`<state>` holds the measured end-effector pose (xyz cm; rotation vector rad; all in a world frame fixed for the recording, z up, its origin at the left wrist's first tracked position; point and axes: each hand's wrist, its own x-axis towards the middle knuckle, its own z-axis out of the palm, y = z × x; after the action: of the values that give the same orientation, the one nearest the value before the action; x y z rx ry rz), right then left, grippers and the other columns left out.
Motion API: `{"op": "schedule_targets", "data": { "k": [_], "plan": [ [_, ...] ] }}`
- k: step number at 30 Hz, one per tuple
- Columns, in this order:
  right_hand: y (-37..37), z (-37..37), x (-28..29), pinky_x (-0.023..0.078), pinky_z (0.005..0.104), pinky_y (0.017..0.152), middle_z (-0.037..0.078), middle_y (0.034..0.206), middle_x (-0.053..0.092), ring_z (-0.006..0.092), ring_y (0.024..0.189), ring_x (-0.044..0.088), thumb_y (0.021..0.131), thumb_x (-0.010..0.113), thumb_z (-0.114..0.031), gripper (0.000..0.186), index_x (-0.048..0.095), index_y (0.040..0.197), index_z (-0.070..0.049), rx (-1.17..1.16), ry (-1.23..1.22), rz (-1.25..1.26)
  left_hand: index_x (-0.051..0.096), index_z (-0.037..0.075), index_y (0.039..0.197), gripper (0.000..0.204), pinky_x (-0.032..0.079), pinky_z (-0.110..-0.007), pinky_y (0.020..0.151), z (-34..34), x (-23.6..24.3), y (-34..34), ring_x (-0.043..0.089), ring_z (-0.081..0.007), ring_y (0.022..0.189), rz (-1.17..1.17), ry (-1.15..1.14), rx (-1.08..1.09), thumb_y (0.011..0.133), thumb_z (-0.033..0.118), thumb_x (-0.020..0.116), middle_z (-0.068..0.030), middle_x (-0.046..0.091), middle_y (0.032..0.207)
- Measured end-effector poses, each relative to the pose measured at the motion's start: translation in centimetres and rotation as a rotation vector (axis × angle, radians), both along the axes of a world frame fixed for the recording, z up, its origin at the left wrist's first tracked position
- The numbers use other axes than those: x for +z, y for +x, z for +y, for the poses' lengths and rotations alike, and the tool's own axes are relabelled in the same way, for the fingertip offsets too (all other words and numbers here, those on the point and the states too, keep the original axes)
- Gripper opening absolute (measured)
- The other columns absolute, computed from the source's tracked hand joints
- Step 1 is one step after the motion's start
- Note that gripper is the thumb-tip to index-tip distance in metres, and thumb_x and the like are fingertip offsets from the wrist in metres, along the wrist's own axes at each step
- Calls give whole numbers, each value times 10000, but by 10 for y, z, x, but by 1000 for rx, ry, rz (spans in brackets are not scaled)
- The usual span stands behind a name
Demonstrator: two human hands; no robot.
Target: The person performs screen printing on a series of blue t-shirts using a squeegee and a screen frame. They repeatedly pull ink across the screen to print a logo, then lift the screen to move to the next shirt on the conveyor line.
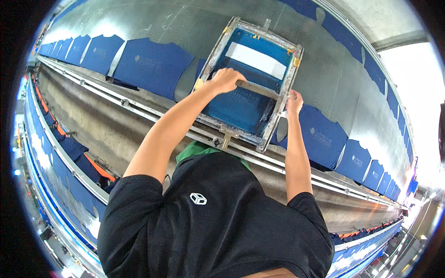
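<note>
A screen printing frame with blue mesh and a worn, ink-marked rim lies over the long grey printing table ahead of me. My left hand is closed round the left part of a squeegee, which spans the mesh toward the right rim. At that right rim my right hand has its fingers curled on the frame's edge; the fingertips are partly hidden. Pale print artwork shows faintly through the mesh below the squeegee. A white strip crosses the far part of the screen.
Navy shirt pieces lie in a row along the table, some left and some right, with pale prints. A metal rail runs along the near table edge. Another table with navy pieces stands behind me. More pieces line the far edge.
</note>
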<state>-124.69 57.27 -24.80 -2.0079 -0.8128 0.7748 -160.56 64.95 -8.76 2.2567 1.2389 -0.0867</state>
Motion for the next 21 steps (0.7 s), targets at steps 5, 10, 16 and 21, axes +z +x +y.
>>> {"op": "schedule_targets", "data": {
  "k": [5, 10, 16, 21],
  "plan": [
    [-29, 15, 84, 465, 340, 584, 50, 703, 677, 141, 603, 598, 1039, 608, -499, 489, 790, 962, -52, -79, 65, 68, 691, 245, 1360, 578, 534, -467, 1069, -119, -20, -60, 635, -303, 1305, -166, 97, -21, 818, 58, 760, -57, 652, 1445],
    [-83, 28, 118, 271, 226, 407, -47, 600, 493, 39, 456, 396, 1042, 645, -435, 375, 747, 968, -82, -150, 229, 81, 670, 206, 1366, 555, 494, -473, 1109, -154, 20, -130, 609, -297, 1323, -173, 166, -183, 826, 132, 773, -28, 664, 1424],
    [-241, 76, 107, 499, 318, 625, 74, 859, 732, 149, 682, 625, 1059, 598, -442, 458, 741, 1016, -10, -48, 270, 54, 723, 171, 1281, 500, 508, -452, 1071, -72, 39, -272, 628, -263, 1261, -204, 94, -30, 796, 231, 827, -54, 690, 1374],
    [-388, 120, 79, 533, 418, 782, 169, 953, 749, 289, 819, 698, 1048, 613, -440, 487, 720, 1064, 35, -36, 259, -10, 784, 186, 1101, 357, 446, -401, 923, -5, 32, -427, 646, -210, 1088, -53, 242, -17, 787, 346, 835, 37, 745, 1137]
  ]
}}
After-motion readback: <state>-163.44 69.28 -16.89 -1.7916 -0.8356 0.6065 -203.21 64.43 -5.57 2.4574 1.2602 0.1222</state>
